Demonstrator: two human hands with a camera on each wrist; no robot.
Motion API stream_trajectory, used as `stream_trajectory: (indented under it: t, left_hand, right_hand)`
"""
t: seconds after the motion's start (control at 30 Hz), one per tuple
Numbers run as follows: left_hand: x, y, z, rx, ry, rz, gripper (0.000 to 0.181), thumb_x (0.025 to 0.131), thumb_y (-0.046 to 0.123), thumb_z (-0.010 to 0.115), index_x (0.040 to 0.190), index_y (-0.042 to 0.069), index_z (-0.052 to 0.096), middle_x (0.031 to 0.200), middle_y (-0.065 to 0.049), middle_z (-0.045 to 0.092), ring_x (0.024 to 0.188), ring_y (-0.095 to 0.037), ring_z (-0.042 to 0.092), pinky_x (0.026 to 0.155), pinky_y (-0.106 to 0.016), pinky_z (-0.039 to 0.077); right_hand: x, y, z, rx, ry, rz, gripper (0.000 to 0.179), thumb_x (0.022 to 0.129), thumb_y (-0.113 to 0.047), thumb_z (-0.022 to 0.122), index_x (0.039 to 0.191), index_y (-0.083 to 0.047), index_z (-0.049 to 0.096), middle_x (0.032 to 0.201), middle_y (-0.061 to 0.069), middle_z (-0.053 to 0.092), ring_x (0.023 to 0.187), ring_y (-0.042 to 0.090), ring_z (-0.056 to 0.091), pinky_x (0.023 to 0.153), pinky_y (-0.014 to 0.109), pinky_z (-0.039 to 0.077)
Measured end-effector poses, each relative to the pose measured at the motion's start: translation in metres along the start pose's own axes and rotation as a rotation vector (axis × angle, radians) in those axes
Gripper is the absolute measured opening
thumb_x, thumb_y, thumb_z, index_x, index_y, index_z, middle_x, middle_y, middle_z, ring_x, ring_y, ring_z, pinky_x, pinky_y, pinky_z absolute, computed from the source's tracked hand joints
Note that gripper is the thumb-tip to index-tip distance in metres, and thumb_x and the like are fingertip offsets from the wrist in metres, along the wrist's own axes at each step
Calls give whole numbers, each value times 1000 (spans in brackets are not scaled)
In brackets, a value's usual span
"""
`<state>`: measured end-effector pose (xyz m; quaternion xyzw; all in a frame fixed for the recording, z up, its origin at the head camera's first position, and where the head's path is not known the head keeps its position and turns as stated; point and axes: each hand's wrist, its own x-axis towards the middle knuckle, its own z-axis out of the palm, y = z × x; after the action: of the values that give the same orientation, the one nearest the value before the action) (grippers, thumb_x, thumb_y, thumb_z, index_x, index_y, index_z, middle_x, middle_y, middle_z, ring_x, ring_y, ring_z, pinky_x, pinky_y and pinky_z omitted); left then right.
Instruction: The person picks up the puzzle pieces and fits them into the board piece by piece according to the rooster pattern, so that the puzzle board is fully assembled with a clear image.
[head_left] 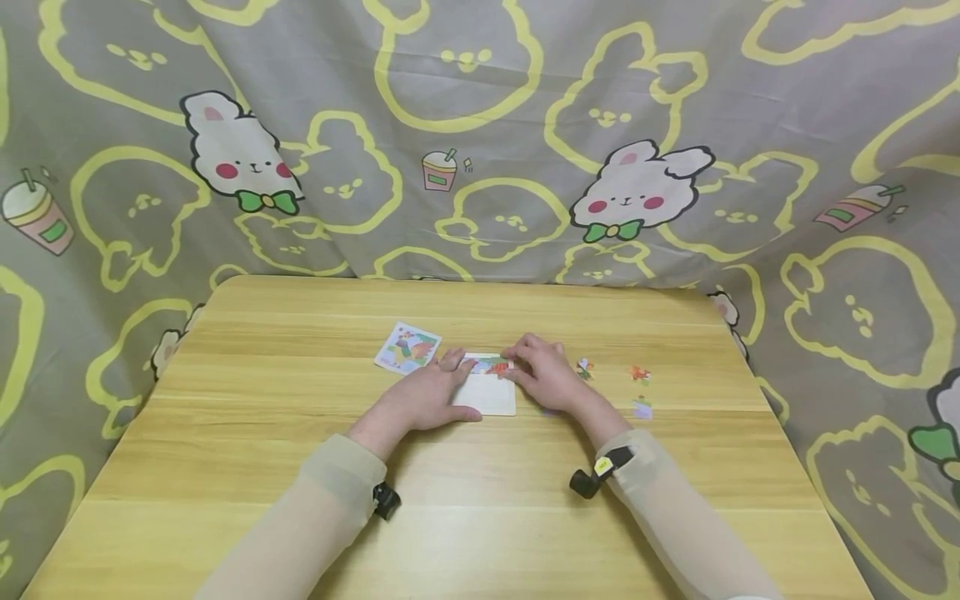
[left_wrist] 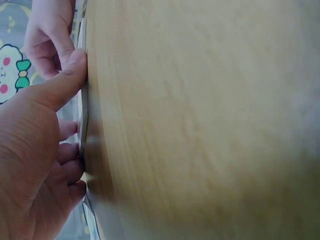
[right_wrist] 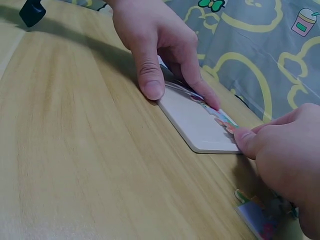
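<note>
A square white puzzle board point(head_left: 487, 396) lies on the table, with colourful joined pieces point(head_left: 483, 366) along its far side. My left hand point(head_left: 427, 396) steadies the board from its left. The left thumb point(right_wrist: 152, 87) presses at its near edge, and the index finger reaches onto the coloured pieces. At the right end of that strip, my right hand point(head_left: 547, 371) pinches an orange-red puzzle piece point(right_wrist: 228, 126) between thumb and fingers, low over the board. The right fingertips partly cover this piece. In the left wrist view the board point(left_wrist: 83, 110) shows edge-on beside my left hand point(left_wrist: 37, 135).
A square picture card point(head_left: 408, 348) lies left of the board. To the right are several loose puzzle pieces, among them a green-and-white one point(head_left: 585, 367), an orange one point(head_left: 640, 373) and a purple one point(head_left: 642, 407). A patterned curtain point(head_left: 495, 150) hangs behind the wooden table point(head_left: 465, 517).
</note>
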<state>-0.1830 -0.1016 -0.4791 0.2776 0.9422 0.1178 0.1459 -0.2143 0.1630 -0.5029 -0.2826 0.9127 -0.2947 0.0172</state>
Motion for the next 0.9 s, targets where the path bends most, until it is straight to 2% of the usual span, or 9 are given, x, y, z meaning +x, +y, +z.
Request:
stream_trajectory:
  t: [0.17, 0.33, 0.47, 0.6, 0.73, 0.9]
  left_hand:
    - [0, 1, -1, -4, -2, -10, 103, 93, 75, 64, 167, 10, 34, 172, -19, 21, 150, -48, 34, 120, -53, 37]
    - [2, 3, -3, 18, -5, -20, 102, 92, 75, 64, 166, 11, 35, 172, -18, 23, 151, -49, 33, 120, -54, 36]
    - [5, 7, -4, 46, 1, -19, 102, 92, 75, 65, 166, 11, 36, 171, -20, 26, 153, -44, 31, 121, -53, 35]
    - [10, 14, -3, 71, 24, 1, 102, 93, 76, 61, 166, 10, 36, 170, -24, 26, 156, -40, 27, 124, -52, 29]
    - [14, 22, -2, 95, 33, 18, 99, 94, 78, 58, 166, 13, 36, 168, -28, 27, 155, -44, 27, 125, -54, 28]
    - [17, 27, -1, 139, 28, -10, 96, 94, 78, 57, 167, 19, 38, 165, -30, 32, 153, -46, 32, 123, -53, 32]
  right_hand:
    - [-1, 1, 0, -4, 4, -17, 35, 105, -28, 70, 134, -9, 72, 117, -1, 63, 98, 16, 57, 86, 42, 33]
    - [0, 2, 2, -32, 14, -26, 38, 104, -33, 71, 136, -12, 73, 112, -2, 61, 87, 12, 54, 83, 41, 33]
    - [-1, 3, 3, -63, 19, -29, 37, 104, -35, 71, 135, -16, 74, 111, -3, 60, 80, 11, 51, 81, 41, 31]
    - [-1, 3, 4, -70, 31, -27, 36, 103, -36, 72, 134, -16, 75, 109, -2, 59, 79, 10, 50, 81, 41, 31]
    - [-1, 3, 4, -71, 41, -35, 36, 102, -36, 74, 133, -16, 76, 108, -2, 59, 78, 10, 50, 81, 42, 31]
    - [0, 3, 4, -60, 36, -23, 38, 102, -37, 73, 133, -16, 75, 110, -4, 58, 81, 11, 50, 84, 41, 31]
